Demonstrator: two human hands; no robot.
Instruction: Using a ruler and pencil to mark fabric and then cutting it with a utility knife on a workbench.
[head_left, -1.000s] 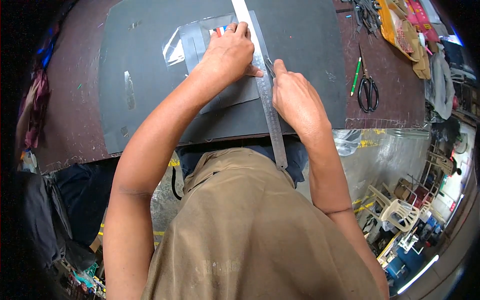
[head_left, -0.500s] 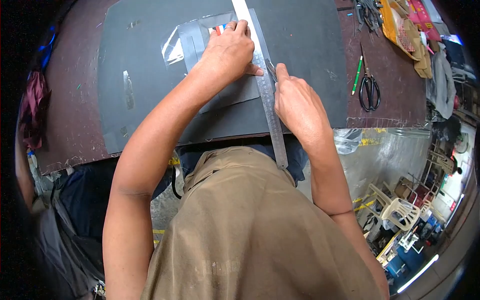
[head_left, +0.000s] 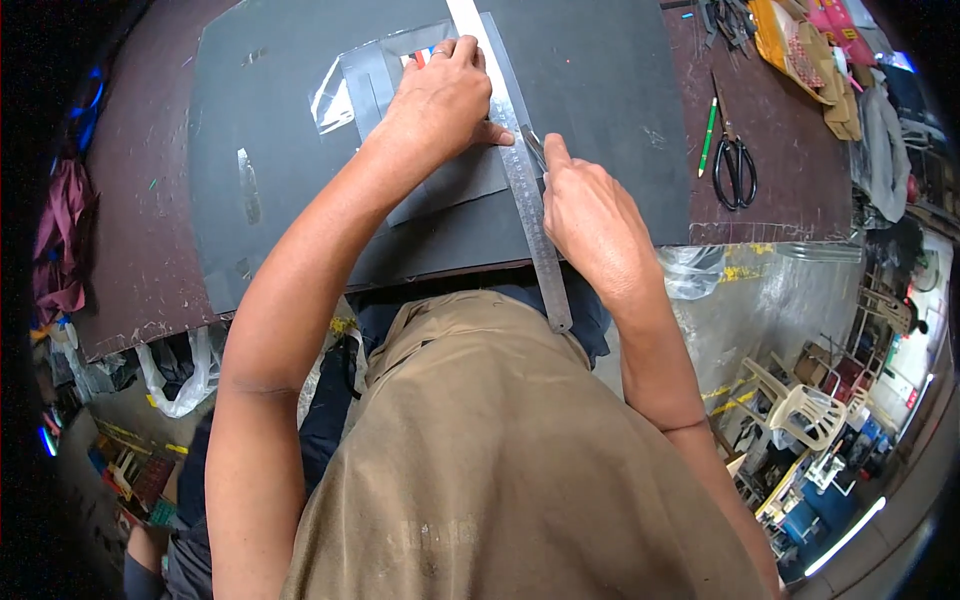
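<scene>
A long steel ruler point(head_left: 536, 232) lies on a grey sheet point(head_left: 450, 185) over a dark cutting mat point(head_left: 600, 90), its near end past the table edge. My left hand point(head_left: 440, 100) presses flat on the ruler and the sheet, fingers spread. My right hand point(head_left: 590, 215) grips a small cutting knife point(head_left: 533, 148), its blade at the ruler's right edge, just beside my left thumb. A clear plastic film point(head_left: 335, 95) lies under the sheet's far left corner.
Black scissors point(head_left: 737, 170) and a green pen point(head_left: 708, 135) lie right of the mat on the brown table point(head_left: 140, 250). Bags and cloth are piled at the far right. A white plastic chair point(head_left: 800, 410) stands on the floor below.
My right hand with the knife has drawn slightly toward me along the ruler. The left hand stays pressed in place.
</scene>
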